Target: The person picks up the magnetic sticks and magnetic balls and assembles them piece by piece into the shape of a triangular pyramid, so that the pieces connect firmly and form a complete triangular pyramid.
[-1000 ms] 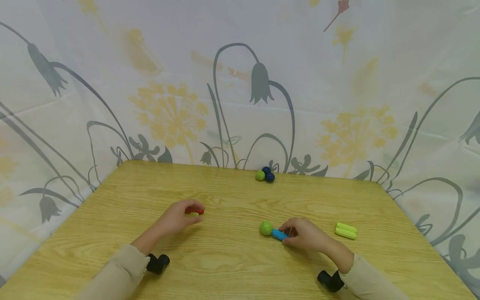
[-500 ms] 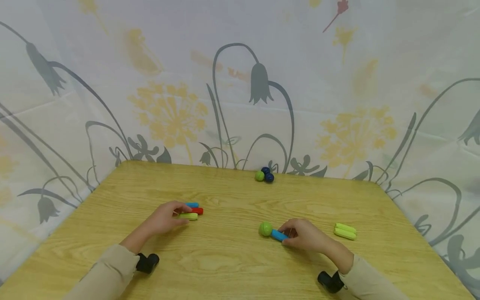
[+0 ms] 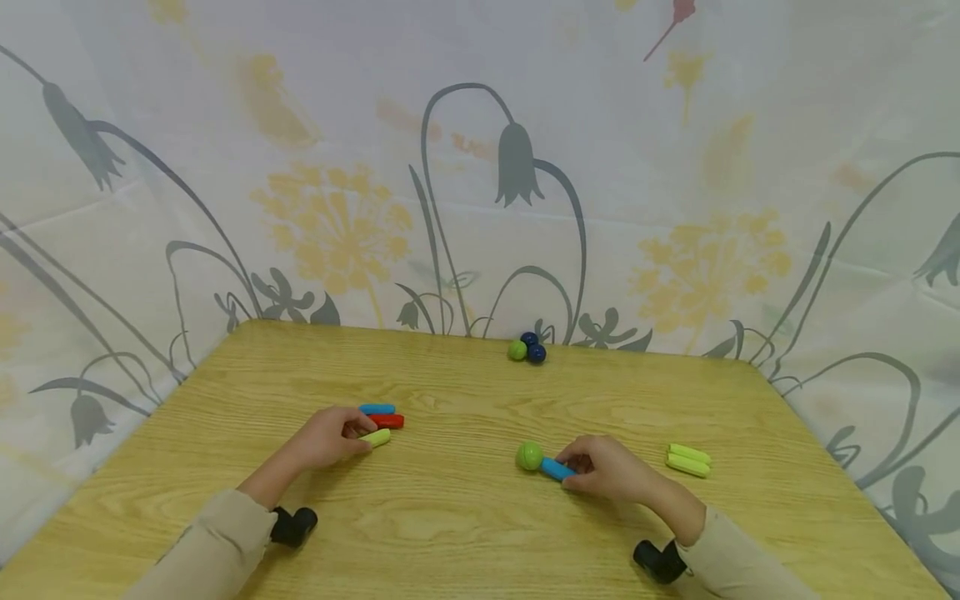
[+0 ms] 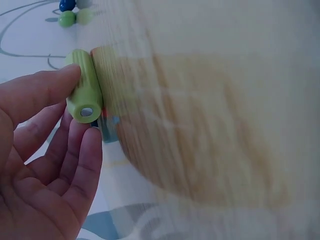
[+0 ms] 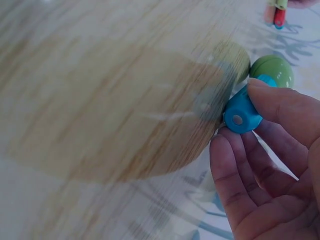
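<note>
My left hand [image 3: 330, 439] pinches a yellow-green magnetic rod [image 4: 85, 90] between thumb and fingers; a silvery round disc shows in its near end. Just behind it on the table lie a red rod [image 3: 388, 422] and a blue rod [image 3: 377, 409], side by side. To the right, my right hand [image 3: 609, 468] pinches another blue magnetic rod [image 5: 243, 111] low at the tabletop. This rod's far end meets a green ball [image 3: 530, 456], which rests on the wood.
Two yellow-green rods [image 3: 687, 460] lie together right of my right hand. At the table's back edge sit a small green ball [image 3: 517, 350] and two dark blue balls [image 3: 536, 353], close together. A flower-printed cloth [image 3: 465, 208] hangs behind the wooden table [image 3: 450, 517].
My left hand has drawn back leftward and taken hold of the yellow-green rod, turning it at an angle away from the red one. The right hand keeps its place with the blue rod.
</note>
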A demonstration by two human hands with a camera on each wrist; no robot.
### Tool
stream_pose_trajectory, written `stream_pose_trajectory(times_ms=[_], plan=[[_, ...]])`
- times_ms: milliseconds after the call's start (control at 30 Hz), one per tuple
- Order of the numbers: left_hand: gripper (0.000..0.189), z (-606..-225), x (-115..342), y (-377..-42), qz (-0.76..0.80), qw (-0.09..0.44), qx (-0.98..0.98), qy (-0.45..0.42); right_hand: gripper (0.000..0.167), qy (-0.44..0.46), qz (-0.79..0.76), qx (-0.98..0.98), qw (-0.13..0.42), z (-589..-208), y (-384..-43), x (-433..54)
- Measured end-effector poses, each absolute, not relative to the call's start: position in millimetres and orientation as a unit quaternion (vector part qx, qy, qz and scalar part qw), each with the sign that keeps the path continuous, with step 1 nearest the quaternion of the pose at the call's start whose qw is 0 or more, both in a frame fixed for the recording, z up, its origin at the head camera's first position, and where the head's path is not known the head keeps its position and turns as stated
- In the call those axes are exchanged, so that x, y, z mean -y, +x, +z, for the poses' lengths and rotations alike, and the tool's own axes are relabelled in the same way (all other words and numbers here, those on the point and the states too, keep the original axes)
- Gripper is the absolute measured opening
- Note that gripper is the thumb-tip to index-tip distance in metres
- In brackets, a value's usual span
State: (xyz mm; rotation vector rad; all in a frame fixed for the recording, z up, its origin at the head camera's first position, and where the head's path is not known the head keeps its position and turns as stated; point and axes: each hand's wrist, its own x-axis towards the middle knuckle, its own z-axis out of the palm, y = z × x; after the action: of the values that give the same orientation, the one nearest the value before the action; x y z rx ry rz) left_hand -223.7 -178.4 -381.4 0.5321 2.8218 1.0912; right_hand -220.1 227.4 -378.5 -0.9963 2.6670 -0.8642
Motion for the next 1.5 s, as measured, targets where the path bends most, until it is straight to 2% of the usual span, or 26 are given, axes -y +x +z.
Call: stream_pose_trajectory(times_ms=[300,767,1500], plan=[[0.023,-381,171,-219,0.378,0.071,-0.909,0.159,0.023,-0.326,-0.299,-0.893,0.086,-379,-219,-227],[0.025,-384,153,-216,0.413,0.064,-0.889,0.187,0.023,-0.330,-0.304,-0.889,0.092,-379,-221,-226],[0.026,-386,113,-217,0.440,0.102,-0.869,0.204,0.021,-0.326,-0.295,-0.895,0.081,-379,-221,-221]])
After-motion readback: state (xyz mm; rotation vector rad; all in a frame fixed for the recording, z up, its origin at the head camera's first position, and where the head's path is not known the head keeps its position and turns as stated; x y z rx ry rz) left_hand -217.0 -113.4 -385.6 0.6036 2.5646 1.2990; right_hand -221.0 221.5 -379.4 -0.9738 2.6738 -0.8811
